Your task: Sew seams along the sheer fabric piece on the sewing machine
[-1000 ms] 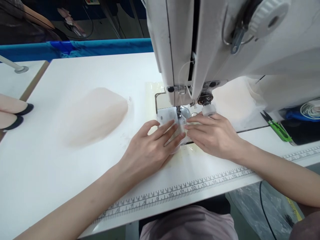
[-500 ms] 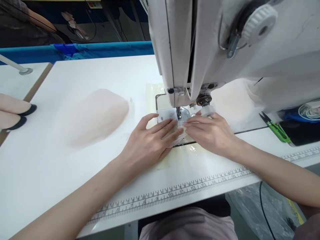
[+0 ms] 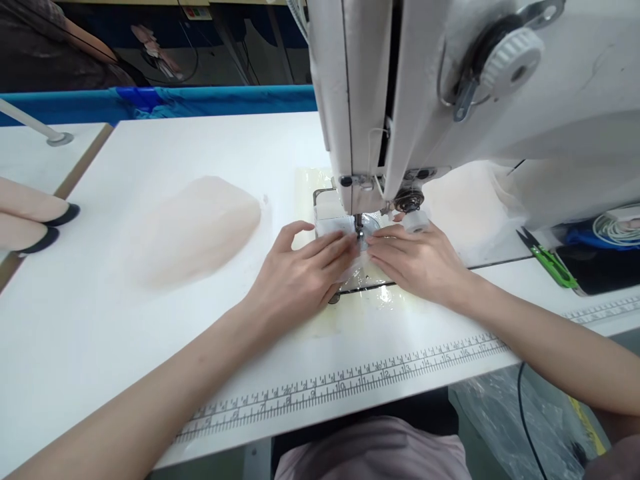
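My left hand (image 3: 310,267) lies with its fingers stretched out over a small piece of thin, see-through white fabric (image 3: 334,227) on the sewing machine's plate. Its thumb points away from the other fingers. Just right of the presser foot (image 3: 359,225), my right hand (image 3: 423,261) rests with its fingers extended and close together, their tips at the fabric. The sewing machine (image 3: 380,87) stands over both hands. Much of the fabric is hidden under my fingers, and the needle point cannot be made out.
Sheer pale fabric pieces (image 3: 200,233) lie on the left, with more pale fabric (image 3: 457,210) behind my right hand. Green thread snips (image 3: 553,263) and a flat black object (image 3: 595,270) are at right. A ruler strip (image 3: 345,387) follows the front edge. A person's arm (image 3: 87,41) shows beyond.
My left fingers have drawn closer together and curve slightly more beside the presser foot. The right hand has hardly moved. The whole view has shifted a little.
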The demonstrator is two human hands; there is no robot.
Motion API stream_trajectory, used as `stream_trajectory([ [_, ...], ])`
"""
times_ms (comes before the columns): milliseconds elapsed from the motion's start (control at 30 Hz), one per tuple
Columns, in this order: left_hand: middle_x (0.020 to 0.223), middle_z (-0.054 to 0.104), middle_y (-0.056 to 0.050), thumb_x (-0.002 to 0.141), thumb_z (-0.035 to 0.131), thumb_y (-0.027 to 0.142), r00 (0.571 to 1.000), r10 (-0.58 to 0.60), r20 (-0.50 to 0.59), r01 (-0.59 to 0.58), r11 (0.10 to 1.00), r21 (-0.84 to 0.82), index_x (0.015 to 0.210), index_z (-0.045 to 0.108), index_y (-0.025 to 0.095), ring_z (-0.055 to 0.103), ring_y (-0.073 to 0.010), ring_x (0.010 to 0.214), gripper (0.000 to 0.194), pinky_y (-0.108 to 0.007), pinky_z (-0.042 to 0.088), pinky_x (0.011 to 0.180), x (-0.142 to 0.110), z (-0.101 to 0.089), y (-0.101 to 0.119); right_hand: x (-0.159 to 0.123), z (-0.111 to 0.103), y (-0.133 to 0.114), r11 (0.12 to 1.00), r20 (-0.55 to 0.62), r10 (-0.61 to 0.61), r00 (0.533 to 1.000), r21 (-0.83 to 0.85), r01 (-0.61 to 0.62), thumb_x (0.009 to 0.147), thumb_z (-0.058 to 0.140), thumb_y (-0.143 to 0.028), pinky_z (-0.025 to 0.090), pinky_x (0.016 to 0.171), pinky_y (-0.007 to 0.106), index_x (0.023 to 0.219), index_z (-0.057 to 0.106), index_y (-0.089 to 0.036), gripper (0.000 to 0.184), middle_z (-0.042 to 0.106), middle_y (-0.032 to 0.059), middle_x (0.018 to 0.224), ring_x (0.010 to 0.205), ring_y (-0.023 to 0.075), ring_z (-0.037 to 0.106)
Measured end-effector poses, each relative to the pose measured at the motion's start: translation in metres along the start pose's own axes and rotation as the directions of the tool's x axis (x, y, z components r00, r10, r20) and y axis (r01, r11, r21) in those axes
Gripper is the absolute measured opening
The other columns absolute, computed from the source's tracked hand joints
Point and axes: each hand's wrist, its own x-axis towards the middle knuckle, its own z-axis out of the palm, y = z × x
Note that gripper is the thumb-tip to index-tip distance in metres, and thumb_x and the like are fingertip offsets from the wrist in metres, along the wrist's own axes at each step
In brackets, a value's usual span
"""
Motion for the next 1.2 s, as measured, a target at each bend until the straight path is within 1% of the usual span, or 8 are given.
stream_trajectory([
  [100, 0.125, 0.065, -0.011, 0.093, 0.047, 0.012, 1.000, 0.026, -0.005, -0.026, 0.999, -0.019, 0.126, 0.057, 0.013, 0.063, -0.0242, 0.114, 0.034, -0.048, 0.039, 0.100, -0.003, -0.003, 0.004, -0.001, -0.003, -0.002, 1.000, 0.001, -0.008, 1.000, 0.012, 0.008, 0.090, 0.047, -0.006, 0.042, 0.085, 0.035, 0.089, 0.071, -0.016, 0.026, 0.076, 0.0022, 0.097, 0.087, 0.0166, 0.067],
  [167, 0.123, 0.066, -0.012, 0.094, 0.046, 0.012, 0.999, 0.035, -0.007, -0.035, 0.999, -0.025, 0.126, 0.057, 0.011, 0.064, -0.0246, 0.114, 0.034, -0.049, 0.039, 0.100, -0.003, -0.005, 0.005, -0.001, -0.004, -0.002, 1.000, -0.003, -0.018, 1.000, 0.014, 0.018, 0.090, 0.046, -0.006, 0.041, 0.089, 0.035, 0.087, 0.072, -0.016, 0.028, 0.076, 0.0017, 0.100, 0.089, 0.0163, 0.067],
  [300, 0.121, 0.067, -0.012, 0.094, 0.047, 0.013, 0.999, 0.033, -0.015, -0.034, 0.999, -0.042, 0.124, 0.059, 0.011, 0.065, -0.0242, 0.112, 0.033, -0.049, 0.040, 0.100, -0.002, -0.004, 0.004, -0.002, -0.004, -0.001, 0.999, -0.001, -0.028, 1.000, 0.026, 0.028, 0.089, 0.045, -0.007, 0.040, 0.093, 0.036, 0.090, 0.072, -0.015, 0.029, 0.075, 0.0028, 0.102, 0.093, 0.0167, 0.068],
  [467, 0.121, 0.067, -0.011, 0.094, 0.046, 0.013, 1.000, 0.023, -0.014, -0.024, 0.998, -0.055, 0.123, 0.060, 0.012, 0.065, -0.0238, 0.111, 0.032, -0.050, 0.039, 0.101, -0.003, -0.001, 0.002, -0.003, -0.004, -0.001, 0.999, 0.011, -0.041, 0.999, 0.026, 0.040, 0.084, 0.043, -0.004, 0.039, 0.097, 0.038, 0.091, 0.072, -0.013, 0.031, 0.075, 0.0048, 0.104, 0.093, 0.0175, 0.068],
  [600, 0.121, 0.067, -0.011, 0.094, 0.046, 0.013, 1.000, 0.017, -0.020, -0.018, 0.998, -0.056, 0.123, 0.060, 0.012, 0.065, -0.0233, 0.111, 0.032, -0.051, 0.037, 0.103, -0.002, 0.000, 0.001, -0.002, -0.003, -0.001, 0.999, 0.026, -0.043, 0.999, 0.027, 0.042, 0.082, 0.043, -0.003, 0.039, 0.096, 0.039, 0.093, 0.071, -0.013, 0.031, 0.075, 0.0058, 0.105, 0.094, 0.0181, 0.067],
  [833, 0.121, 0.067, -0.011, 0.093, 0.046, 0.012, 1.000, 0.006, -0.030, -0.008, 0.997, -0.071, 0.122, 0.060, 0.012, 0.065, -0.0233, 0.112, 0.032, -0.052, 0.035, 0.106, -0.002, 0.003, -0.002, -0.001, -0.002, 0.000, 1.000, 0.046, -0.031, 0.998, -0.001, 0.032, 0.082, 0.042, -0.003, 0.037, 0.099, 0.039, 0.091, 0.070, -0.014, 0.032, 0.074, 0.0050, 0.105, 0.093, 0.0179, 0.066],
  [1200, 0.120, 0.068, -0.011, 0.094, 0.045, 0.013, 0.999, 0.008, -0.038, -0.010, 0.997, -0.077, 0.121, 0.060, 0.014, 0.065, -0.0234, 0.111, 0.031, -0.052, 0.035, 0.106, 0.001, 0.004, -0.007, 0.002, 0.000, 0.001, 1.000, 0.043, -0.020, 0.999, -0.008, 0.021, 0.080, 0.043, -0.003, 0.035, 0.100, 0.041, 0.094, 0.070, -0.012, 0.032, 0.075, 0.0069, 0.101, 0.089, 0.0184, 0.066],
])
